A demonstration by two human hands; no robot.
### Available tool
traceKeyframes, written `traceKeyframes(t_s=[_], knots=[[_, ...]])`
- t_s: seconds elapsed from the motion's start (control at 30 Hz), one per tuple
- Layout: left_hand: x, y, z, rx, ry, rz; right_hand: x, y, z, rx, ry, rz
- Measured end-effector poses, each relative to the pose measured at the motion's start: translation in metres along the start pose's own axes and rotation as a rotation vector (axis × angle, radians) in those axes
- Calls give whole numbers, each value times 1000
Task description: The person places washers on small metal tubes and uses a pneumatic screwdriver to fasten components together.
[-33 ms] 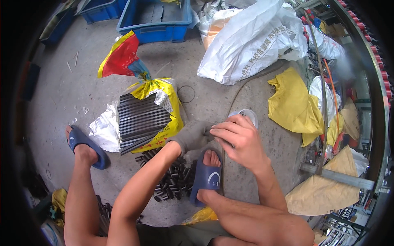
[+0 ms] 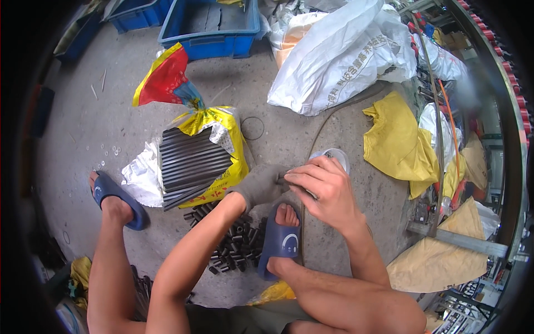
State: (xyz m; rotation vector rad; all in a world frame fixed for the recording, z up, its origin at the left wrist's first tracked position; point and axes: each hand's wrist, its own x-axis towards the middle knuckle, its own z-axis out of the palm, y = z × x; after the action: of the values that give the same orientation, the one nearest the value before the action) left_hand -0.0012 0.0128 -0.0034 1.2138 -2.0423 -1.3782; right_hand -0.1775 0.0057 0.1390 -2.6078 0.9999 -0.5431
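Observation:
My left hand point(image 2: 260, 186) wears a grey glove and is closed around a small part that is mostly hidden in the fist. My bare right hand point(image 2: 322, 189) meets it from the right, fingertips pinched on the same small part point(image 2: 285, 180). Both hands hover above my right foot in a blue slipper point(image 2: 281, 242). A small white round container point(image 2: 335, 156) sits on the floor just behind my right hand. Several short black tubes point(image 2: 233, 247) lie piled on the concrete below my left forearm.
A stack of long dark ribbed bars point(image 2: 192, 164) rests on a yellow bag point(image 2: 236, 167) to the left. Blue crates point(image 2: 211, 28) stand at the back, a big white sack point(image 2: 345, 55) and yellow bags point(image 2: 400, 139) to the right. My left foot point(image 2: 114, 203) is at the left.

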Motion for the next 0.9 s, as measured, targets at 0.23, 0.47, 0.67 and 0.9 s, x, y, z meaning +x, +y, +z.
traceKeyframes(t_s=[0.23,0.47,0.67,0.9], knots=[[-9,-1,-3,-375,218,137,-18,-16,27,-46,-53,137],[-27,47,-20,-767,259,74,-26,-7,17,420,194,241],[-22,60,0,-418,392,97,-82,128,36,125,146,719],[-16,61,19,-408,538,176,-96,169,80,-51,-214,783]])
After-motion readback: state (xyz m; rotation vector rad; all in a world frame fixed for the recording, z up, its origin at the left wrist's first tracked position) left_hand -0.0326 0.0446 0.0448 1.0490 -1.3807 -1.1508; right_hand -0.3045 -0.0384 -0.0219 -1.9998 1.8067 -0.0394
